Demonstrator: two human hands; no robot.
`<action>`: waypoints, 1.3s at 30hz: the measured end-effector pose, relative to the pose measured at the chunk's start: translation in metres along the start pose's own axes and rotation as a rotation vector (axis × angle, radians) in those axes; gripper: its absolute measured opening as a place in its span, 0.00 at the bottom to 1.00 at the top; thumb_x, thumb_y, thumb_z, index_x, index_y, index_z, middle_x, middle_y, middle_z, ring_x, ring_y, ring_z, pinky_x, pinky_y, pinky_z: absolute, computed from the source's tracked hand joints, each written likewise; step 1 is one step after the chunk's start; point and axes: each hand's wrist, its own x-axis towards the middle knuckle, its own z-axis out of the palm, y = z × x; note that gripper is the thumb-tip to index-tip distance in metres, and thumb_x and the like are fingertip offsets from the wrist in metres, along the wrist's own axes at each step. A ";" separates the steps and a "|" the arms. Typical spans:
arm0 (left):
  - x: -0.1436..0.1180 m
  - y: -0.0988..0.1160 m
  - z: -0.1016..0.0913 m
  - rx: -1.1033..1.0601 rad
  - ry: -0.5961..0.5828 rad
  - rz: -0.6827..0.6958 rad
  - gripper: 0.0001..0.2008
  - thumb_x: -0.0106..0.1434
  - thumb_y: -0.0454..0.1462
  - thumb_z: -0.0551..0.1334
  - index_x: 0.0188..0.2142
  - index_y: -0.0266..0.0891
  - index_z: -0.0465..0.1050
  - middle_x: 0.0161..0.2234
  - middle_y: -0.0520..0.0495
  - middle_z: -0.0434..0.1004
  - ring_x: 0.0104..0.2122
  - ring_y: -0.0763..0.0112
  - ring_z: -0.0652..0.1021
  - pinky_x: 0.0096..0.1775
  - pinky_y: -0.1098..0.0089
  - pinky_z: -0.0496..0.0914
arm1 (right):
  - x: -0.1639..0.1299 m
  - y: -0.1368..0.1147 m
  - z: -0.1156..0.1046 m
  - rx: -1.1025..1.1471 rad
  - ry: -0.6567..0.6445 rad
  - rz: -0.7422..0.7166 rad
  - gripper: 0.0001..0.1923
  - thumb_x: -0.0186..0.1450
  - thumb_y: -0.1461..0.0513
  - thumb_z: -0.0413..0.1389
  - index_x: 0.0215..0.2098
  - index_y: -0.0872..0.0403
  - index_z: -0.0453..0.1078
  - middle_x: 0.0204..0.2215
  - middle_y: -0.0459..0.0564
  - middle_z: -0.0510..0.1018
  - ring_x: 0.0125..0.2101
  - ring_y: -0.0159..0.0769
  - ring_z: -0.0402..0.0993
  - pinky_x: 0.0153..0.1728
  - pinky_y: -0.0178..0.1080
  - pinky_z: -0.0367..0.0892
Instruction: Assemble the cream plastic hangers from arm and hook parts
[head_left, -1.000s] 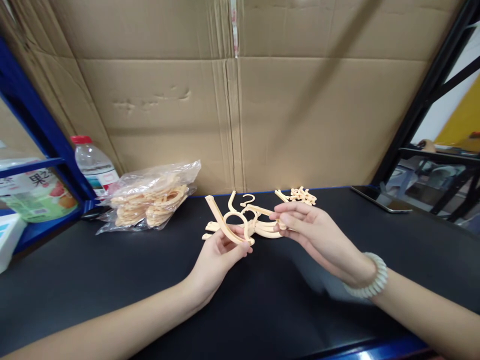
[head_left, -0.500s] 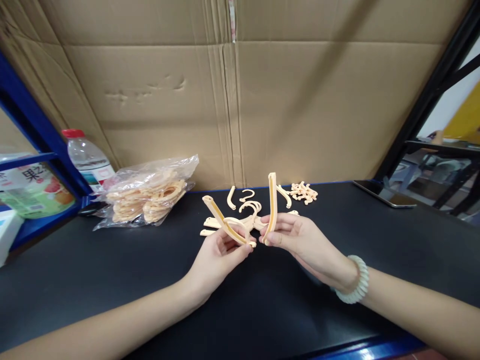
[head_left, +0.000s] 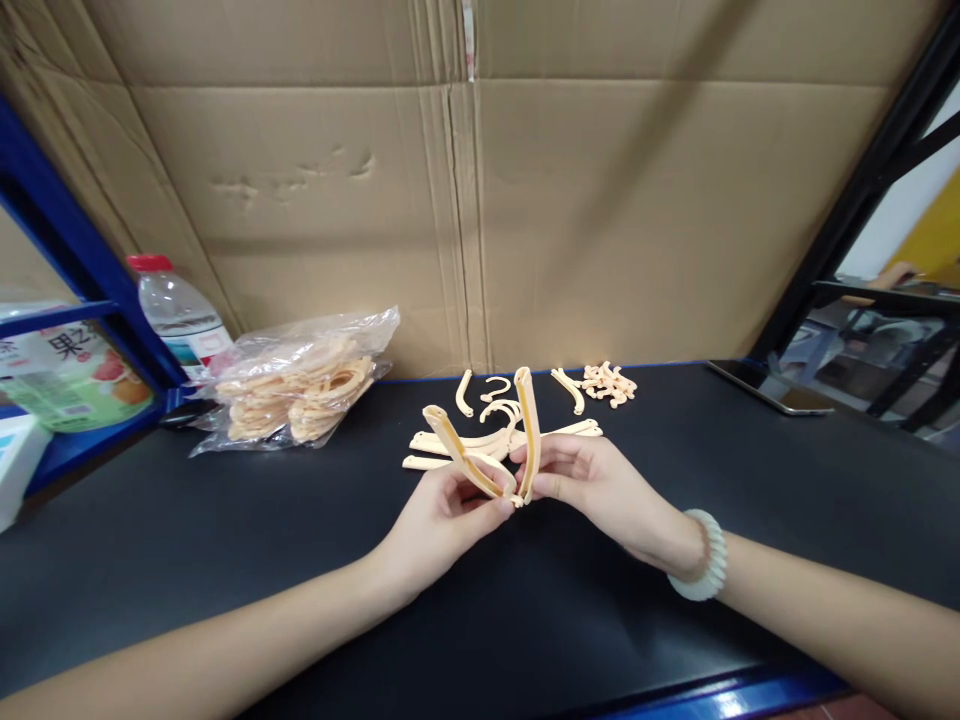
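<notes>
My left hand (head_left: 442, 520) pinches a cream plastic hanger arm (head_left: 459, 455) that slants up to the left. My right hand (head_left: 596, 485) grips a second cream hanger arm (head_left: 529, 425), held nearly upright. The lower ends of the two arms meet between my fingertips, forming a V. Behind my hands, more cream hanger pieces (head_left: 450, 443) lie on the black table (head_left: 225, 560), with loose hooks (head_left: 495, 390) and a small heap of little cream parts (head_left: 609, 383) farther back.
A clear bag of cream hanger parts (head_left: 300, 395) lies at the back left beside a water bottle (head_left: 180, 318) with a red cap. A blue shelf (head_left: 67, 330) holds packages at left. A phone (head_left: 769, 388) lies at the back right. A cardboard wall (head_left: 480, 200) closes the rear.
My right hand picked up a second hanger arm from the pile, raised it upright and brought its lower end against the arm held in my left hand.
</notes>
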 end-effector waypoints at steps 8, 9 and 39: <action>0.000 -0.002 0.001 -0.088 -0.033 -0.008 0.08 0.54 0.36 0.69 0.31 0.38 0.72 0.30 0.51 0.76 0.32 0.70 0.76 0.40 0.68 0.71 | 0.001 0.008 0.005 -0.006 -0.067 -0.047 0.05 0.57 0.62 0.63 0.31 0.54 0.73 0.29 0.46 0.78 0.32 0.36 0.77 0.39 0.41 0.72; 0.000 -0.003 0.000 -0.099 -0.035 -0.013 0.08 0.54 0.36 0.69 0.32 0.38 0.72 0.29 0.51 0.75 0.31 0.71 0.75 0.39 0.69 0.71 | 0.001 0.009 0.005 0.003 -0.067 -0.030 0.06 0.57 0.62 0.63 0.32 0.54 0.73 0.29 0.46 0.78 0.32 0.36 0.77 0.39 0.41 0.72; 0.003 -0.008 -0.005 -0.161 -0.056 -0.014 0.08 0.52 0.34 0.70 0.30 0.34 0.73 0.27 0.51 0.76 0.29 0.74 0.74 0.36 0.71 0.70 | 0.001 0.005 0.005 0.017 -0.021 -0.121 0.10 0.56 0.59 0.65 0.33 0.54 0.73 0.30 0.47 0.79 0.33 0.37 0.78 0.40 0.43 0.75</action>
